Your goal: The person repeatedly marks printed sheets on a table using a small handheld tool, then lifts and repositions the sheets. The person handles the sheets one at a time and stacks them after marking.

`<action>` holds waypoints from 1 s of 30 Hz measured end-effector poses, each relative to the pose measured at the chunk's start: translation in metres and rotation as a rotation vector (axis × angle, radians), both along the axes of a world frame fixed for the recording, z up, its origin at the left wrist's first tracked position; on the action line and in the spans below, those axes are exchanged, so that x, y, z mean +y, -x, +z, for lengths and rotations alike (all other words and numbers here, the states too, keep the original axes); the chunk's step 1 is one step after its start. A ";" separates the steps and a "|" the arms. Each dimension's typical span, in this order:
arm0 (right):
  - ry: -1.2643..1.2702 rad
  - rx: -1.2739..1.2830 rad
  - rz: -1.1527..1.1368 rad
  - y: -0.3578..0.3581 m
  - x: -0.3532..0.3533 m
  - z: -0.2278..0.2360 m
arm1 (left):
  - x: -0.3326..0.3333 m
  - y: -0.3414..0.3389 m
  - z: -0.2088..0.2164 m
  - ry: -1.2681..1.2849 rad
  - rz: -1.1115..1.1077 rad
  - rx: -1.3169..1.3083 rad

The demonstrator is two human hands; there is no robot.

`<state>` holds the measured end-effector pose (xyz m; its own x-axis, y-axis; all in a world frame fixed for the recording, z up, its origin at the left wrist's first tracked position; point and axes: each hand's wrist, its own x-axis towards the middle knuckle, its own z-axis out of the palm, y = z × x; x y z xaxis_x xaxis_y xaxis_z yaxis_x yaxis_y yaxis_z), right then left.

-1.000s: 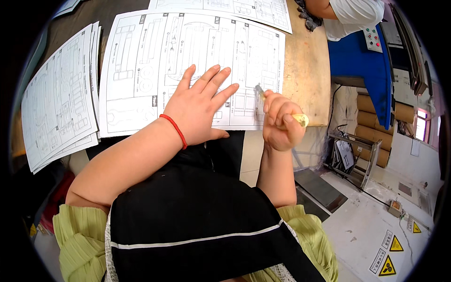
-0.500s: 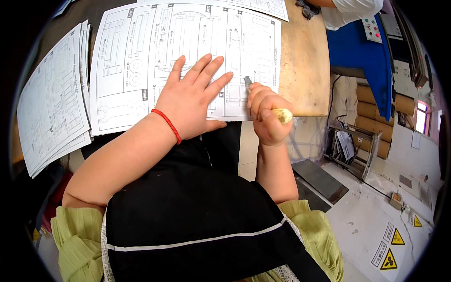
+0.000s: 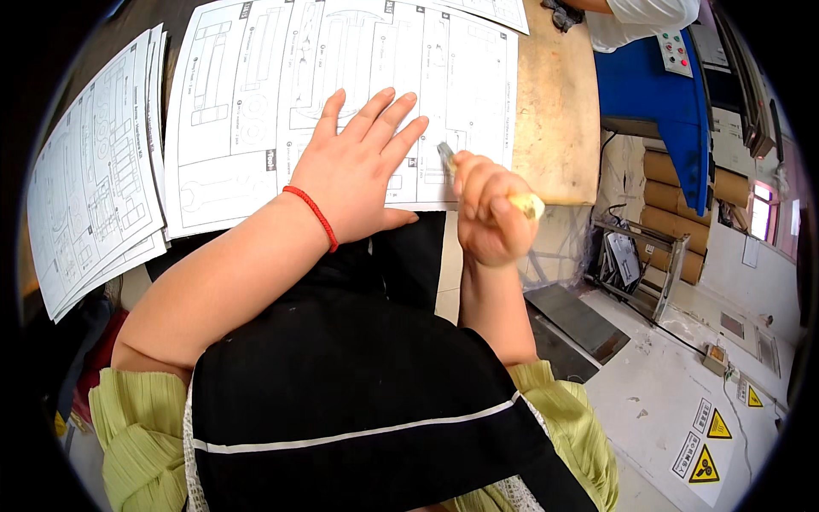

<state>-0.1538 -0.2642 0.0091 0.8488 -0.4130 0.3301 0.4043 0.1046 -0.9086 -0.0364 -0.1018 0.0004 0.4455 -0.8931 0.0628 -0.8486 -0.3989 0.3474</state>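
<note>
My left hand lies flat with fingers spread on a large white printed sheet with line drawings of hardware and a spanner. A red cord bracelet circles that wrist. My right hand is closed around a hand tool with a pale yellow handle and a short, flat metal blade. The handle's end sticks out past the thumb. The blade points away from me, over the sheet's near right part; I cannot tell whether it touches the paper.
A fanned stack of similar sheets lies at the left. More paper shows at the far edge. Right of the wooden table stands a blue machine with a button panel. Another person's sleeve is at the far right, beside a dark cloth.
My right hand has shifted slightly right and the tool is tilted a little differently. My left hand stays spread on the sheet, slightly farther from me in the picture.
</note>
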 end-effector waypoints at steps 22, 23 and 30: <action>0.158 0.179 0.026 0.026 0.031 0.015 | 0.003 -0.001 -0.002 -0.032 0.012 -0.040; 0.066 0.180 0.007 0.026 0.030 0.020 | 0.006 0.000 0.000 0.004 -0.010 0.015; -0.110 0.038 0.026 -0.001 0.060 0.005 | 0.092 -0.033 0.024 -0.044 0.200 0.023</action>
<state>-0.1526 -0.2043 0.0138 0.8706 -0.4226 0.2519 0.3660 0.2144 -0.9056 -0.0032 -0.0094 0.0240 0.6152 -0.7883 0.0134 -0.7430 -0.5739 0.3444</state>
